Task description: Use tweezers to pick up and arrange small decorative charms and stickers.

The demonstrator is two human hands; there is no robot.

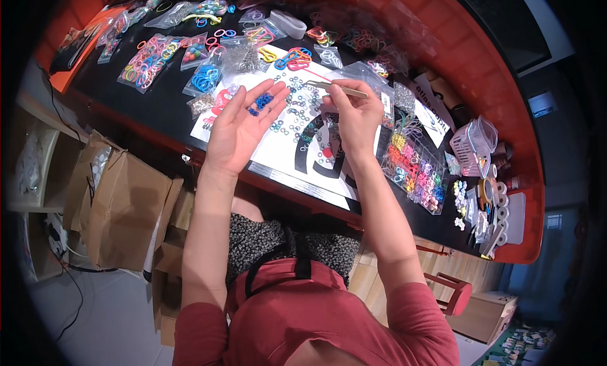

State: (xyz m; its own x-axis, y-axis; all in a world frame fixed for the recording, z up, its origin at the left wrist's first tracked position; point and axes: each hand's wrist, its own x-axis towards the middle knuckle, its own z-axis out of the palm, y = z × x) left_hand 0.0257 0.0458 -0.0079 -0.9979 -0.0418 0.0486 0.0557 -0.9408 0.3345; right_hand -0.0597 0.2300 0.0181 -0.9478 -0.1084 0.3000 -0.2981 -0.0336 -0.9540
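My left hand [244, 124] is palm up with its fingers spread, and a small cluster of blue rings [263, 100] lies on the fingers and upper palm. Between the thumb and fingers of my right hand [355, 110] is a pair of metal tweezers [348, 90], its tips pointing left over the paper. Many small dark, bluish and greenish rings [296, 112] are scattered on the large white printed sheet [272, 152] under and between the hands. Whether the tweezer tips hold a ring cannot be told.
Bags of coloured rings [149, 62] and beads lie along the black tabletop [142, 107]. A clear compartment box [415, 171] of colourful pieces sits right of my right forearm. Farther right are a plastic basket [469, 145] and tape rolls [485, 190]. An opened cardboard box [128, 209] stands lower left.
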